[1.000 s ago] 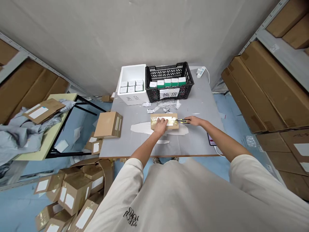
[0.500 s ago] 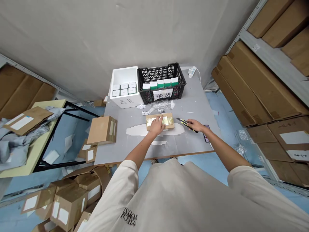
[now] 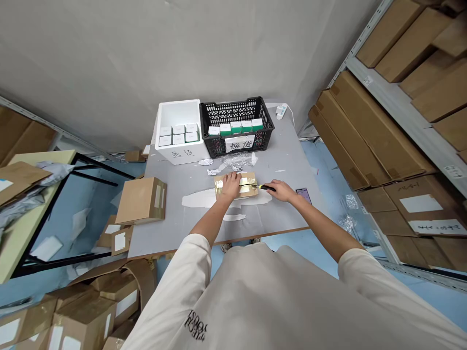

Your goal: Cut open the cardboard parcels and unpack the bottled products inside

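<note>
A small taped cardboard box [image 3: 250, 190] lies on the grey table in front of me. My left hand [image 3: 231, 185] rests on its left half, fingers spread over the top. My right hand [image 3: 280, 190] is closed around the handle of a black and yellow utility knife [image 3: 268, 187]. The knife's tip meets the box top near its right end, along the middle seam. White torn paper [image 3: 199, 199] lies flat under and around the box.
Behind the box stand a white foam box [image 3: 186, 154] and a black plastic crate [image 3: 268, 137], both holding small cartons. A larger cardboard box [image 3: 134, 201] sits at the table's left, a phone [image 3: 303, 195] at the right. Crumpled plastic [image 3: 237, 159] lies before the crate.
My right hand has brought the knife left from beside the box onto its top. My left hand stays on the box. The view has shifted a little.
</note>
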`<state>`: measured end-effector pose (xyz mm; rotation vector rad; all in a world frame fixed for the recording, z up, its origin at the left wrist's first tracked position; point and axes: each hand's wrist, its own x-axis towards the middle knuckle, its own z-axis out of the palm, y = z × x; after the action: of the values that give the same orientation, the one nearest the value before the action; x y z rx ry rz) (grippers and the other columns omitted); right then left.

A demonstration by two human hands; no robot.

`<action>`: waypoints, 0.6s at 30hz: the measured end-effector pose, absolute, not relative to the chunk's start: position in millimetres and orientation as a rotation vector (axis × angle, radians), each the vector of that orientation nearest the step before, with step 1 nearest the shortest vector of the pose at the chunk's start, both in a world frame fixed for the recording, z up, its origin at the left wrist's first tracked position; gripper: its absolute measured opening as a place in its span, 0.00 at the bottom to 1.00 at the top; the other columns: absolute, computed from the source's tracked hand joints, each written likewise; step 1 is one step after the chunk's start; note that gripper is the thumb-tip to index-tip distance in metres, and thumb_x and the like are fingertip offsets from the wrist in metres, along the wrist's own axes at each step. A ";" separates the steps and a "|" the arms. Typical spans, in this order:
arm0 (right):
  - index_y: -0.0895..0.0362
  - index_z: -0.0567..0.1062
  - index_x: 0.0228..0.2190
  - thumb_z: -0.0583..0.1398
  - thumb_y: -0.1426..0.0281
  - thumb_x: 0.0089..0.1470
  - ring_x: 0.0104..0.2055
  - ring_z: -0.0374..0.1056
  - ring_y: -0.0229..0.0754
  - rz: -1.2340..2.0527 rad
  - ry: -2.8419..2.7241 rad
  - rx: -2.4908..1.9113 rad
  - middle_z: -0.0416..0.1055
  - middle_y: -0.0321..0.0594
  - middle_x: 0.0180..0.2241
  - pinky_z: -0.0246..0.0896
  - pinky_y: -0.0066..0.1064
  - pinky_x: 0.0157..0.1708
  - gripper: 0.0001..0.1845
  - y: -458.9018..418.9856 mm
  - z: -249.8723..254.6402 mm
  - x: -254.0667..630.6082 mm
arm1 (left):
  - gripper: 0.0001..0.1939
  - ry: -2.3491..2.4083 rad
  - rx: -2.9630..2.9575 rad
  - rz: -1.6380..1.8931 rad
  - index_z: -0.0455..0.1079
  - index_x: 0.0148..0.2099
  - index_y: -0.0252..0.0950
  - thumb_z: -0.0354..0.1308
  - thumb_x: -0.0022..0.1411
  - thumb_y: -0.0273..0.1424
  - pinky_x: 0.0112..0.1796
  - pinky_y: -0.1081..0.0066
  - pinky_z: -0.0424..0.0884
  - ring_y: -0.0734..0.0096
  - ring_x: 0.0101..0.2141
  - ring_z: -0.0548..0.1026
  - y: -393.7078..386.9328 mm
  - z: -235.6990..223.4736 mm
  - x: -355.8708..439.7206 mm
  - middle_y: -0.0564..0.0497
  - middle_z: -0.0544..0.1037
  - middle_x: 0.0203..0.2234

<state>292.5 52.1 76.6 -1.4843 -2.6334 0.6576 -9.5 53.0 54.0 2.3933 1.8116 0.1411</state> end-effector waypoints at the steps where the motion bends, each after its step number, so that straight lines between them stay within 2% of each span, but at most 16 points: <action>1: 0.48 0.74 0.61 0.57 0.62 0.67 0.49 0.72 0.50 0.635 -2.645 -1.499 0.75 0.46 0.48 0.63 0.35 0.49 0.24 52.5 74.6 291.5 | 0.29 1.814 2.392 0.127 0.60 0.68 0.33 0.55 0.65 0.28 0.66 0.48 0.53 0.47 0.65 0.61 54.0 53.3 -9.1 0.34 0.65 0.64; 4: 0.47 0.74 0.62 0.58 0.63 0.66 0.48 0.72 0.49 0.609 -2.641 -1.526 0.74 0.46 0.47 0.63 0.34 0.48 0.24 53.1 68.3 290.4 | 0.29 1.834 2.389 0.151 0.58 0.69 0.31 0.50 0.68 0.28 0.65 0.49 0.54 0.48 0.66 0.60 52.4 48.0 -7.2 0.33 0.64 0.66; 8: 0.48 0.73 0.62 0.57 0.62 0.67 0.50 0.71 0.49 0.590 -2.568 -1.544 0.73 0.46 0.48 0.62 0.34 0.50 0.24 51.2 60.3 286.8 | 0.29 1.873 2.377 0.243 0.55 0.72 0.29 0.42 0.71 0.27 0.67 0.51 0.51 0.49 0.70 0.55 41.9 37.9 -4.2 0.35 0.59 0.70; 12: 0.48 0.72 0.63 0.56 0.61 0.68 0.52 0.69 0.51 0.539 -2.516 -1.585 0.72 0.47 0.49 0.61 0.38 0.53 0.25 48.6 52.9 279.7 | 0.31 1.903 2.303 0.270 0.52 0.74 0.30 0.41 0.71 0.29 0.69 0.49 0.47 0.50 0.72 0.51 36.7 34.7 -2.3 0.36 0.57 0.72; 18: 0.49 0.71 0.64 0.55 0.60 0.67 0.54 0.66 0.54 0.507 -2.458 -1.625 0.72 0.49 0.52 0.59 0.42 0.55 0.26 50.2 48.9 288.7 | 0.32 1.864 2.253 0.273 0.50 0.76 0.34 0.42 0.72 0.30 0.69 0.49 0.46 0.52 0.72 0.51 39.0 41.2 -4.1 0.39 0.58 0.72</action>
<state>288.7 50.2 48.9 -1.6250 -2.4580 0.5069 -4.1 39.0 41.2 2.2525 1.8637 0.2730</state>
